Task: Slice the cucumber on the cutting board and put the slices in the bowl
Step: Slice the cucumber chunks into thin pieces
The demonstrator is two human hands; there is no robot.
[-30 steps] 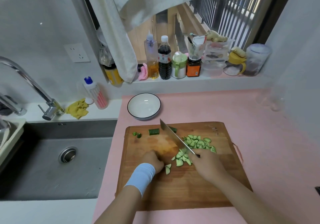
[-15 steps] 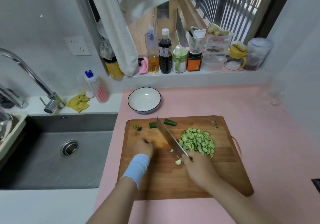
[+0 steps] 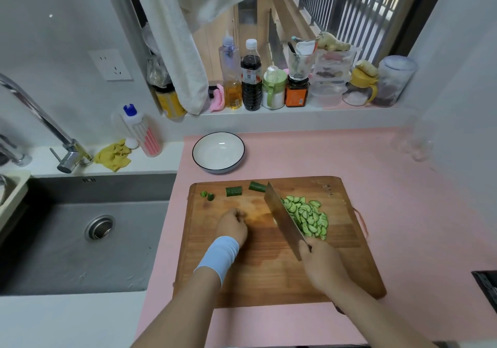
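Note:
A wooden cutting board (image 3: pixel 269 275) lies on the pink counter. A heap of thin cucumber slices (image 3: pixel 308 217) sits on its right half. My right hand (image 3: pixel 321 264) grips the handle of a cleaver (image 3: pixel 283 217), whose blade stands on edge against the left side of the heap. My left hand (image 3: pixel 232 226), with a light blue wristband, rests on the board with fingers curled and nothing visible in it. Two short cucumber chunks (image 3: pixel 234 191) and small end bits (image 3: pixel 207 195) lie along the board's far edge. The white bowl (image 3: pixel 218 152) with a dark rim stands empty behind the board.
A steel sink (image 3: pixel 88 229) with a tap (image 3: pixel 40 121) lies to the left. A yellow cloth (image 3: pixel 114 155) and a dish-soap bottle (image 3: pixel 142 132) sit behind it. Bottles and jars (image 3: pixel 269 84) line the window sill. A clear glass (image 3: pixel 415 143) stands at the right wall.
The cleaver has swept the scattered slices to the right into one heap. My left hand has drawn away from the slices toward the board's left middle.

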